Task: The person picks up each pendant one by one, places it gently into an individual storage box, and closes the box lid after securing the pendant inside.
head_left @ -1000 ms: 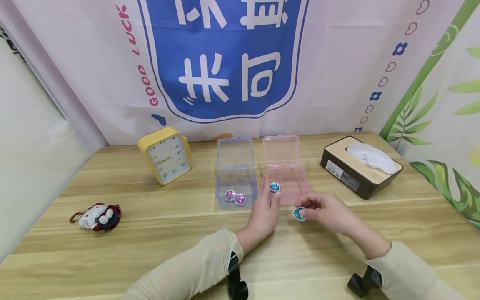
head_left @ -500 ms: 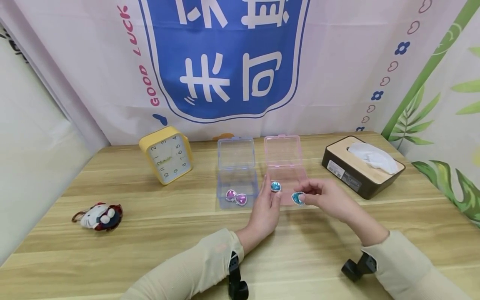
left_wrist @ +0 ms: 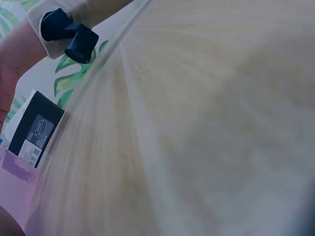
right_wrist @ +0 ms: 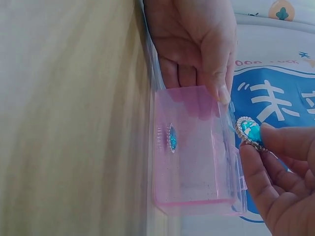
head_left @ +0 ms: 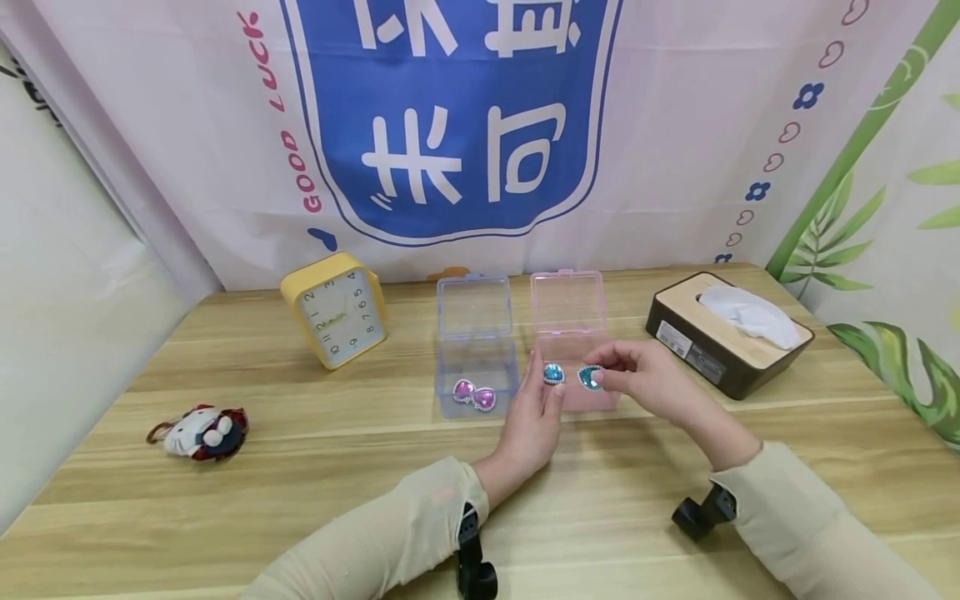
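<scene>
The left hand (head_left: 528, 425), fingers extended, touches the pink box (right_wrist: 197, 172) at its edge, while the right hand (head_left: 651, 382), across an open gap, pinches a blue gem (right_wrist: 251, 132) above the rim.

Bright, soft light fills my head view, apparently from above, and bleaches the near middle of the surface (head_left: 570, 533) to a pale sheen. My right hand (head_left: 656, 383) lays a faint, soft-edged shadow below it. That view is fairly sharp, though the face of the clock (head_left: 341, 315) is smudged by a yellowish blur. My left wrist view is hazy and washed out, a broad grey shadow crossing the surface and a dark smudge in the lower right corner. From my right wrist, the surface goes soft, while glints pick out the pink box (right_wrist: 197, 182) and the blue gem (right_wrist: 251, 130).
</scene>
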`<state>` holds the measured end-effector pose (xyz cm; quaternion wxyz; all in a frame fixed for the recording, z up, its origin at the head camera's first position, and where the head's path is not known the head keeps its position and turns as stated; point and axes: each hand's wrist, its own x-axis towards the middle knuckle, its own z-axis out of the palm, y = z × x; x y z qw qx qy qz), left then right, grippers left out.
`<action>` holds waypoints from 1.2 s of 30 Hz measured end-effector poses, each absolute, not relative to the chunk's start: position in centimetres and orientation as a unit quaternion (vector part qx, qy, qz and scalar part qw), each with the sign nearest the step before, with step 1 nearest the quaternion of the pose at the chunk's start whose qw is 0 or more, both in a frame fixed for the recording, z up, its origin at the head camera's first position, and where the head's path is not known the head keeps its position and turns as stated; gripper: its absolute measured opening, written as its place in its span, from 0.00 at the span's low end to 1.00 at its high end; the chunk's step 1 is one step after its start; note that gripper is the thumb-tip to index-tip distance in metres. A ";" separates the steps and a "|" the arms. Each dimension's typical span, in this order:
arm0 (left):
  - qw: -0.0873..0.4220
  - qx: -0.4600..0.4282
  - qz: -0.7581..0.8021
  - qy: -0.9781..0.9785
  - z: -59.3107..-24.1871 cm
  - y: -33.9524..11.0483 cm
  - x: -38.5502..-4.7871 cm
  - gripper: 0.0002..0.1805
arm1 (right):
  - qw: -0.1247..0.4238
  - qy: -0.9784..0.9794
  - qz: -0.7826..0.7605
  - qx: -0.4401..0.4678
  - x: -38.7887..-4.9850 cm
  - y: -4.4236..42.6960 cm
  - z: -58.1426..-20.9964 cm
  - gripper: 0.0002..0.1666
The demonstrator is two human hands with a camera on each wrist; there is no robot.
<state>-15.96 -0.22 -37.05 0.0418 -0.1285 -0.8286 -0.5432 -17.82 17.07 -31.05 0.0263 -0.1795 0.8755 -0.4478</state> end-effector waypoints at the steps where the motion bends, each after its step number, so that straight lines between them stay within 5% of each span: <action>1: 0.042 -0.129 -0.542 -0.829 -37.1 -0.2 -16.0 0.32 | 0.024 0.877 -0.445 -0.180 -18.0 17.0 -31.0 0.11; 22: 0.069 -0.145 -0.537 -0.828 -37.1 -0.2 -16.0 0.32 | 0.042 0.911 -0.355 -0.205 -21.6 15.3 -31.1 0.13; 36: 0.072 -0.145 -0.540 -0.826 -37.1 -0.2 -15.9 0.32 | 0.121 0.918 -0.293 -0.236 -22.8 14.0 -31.4 0.09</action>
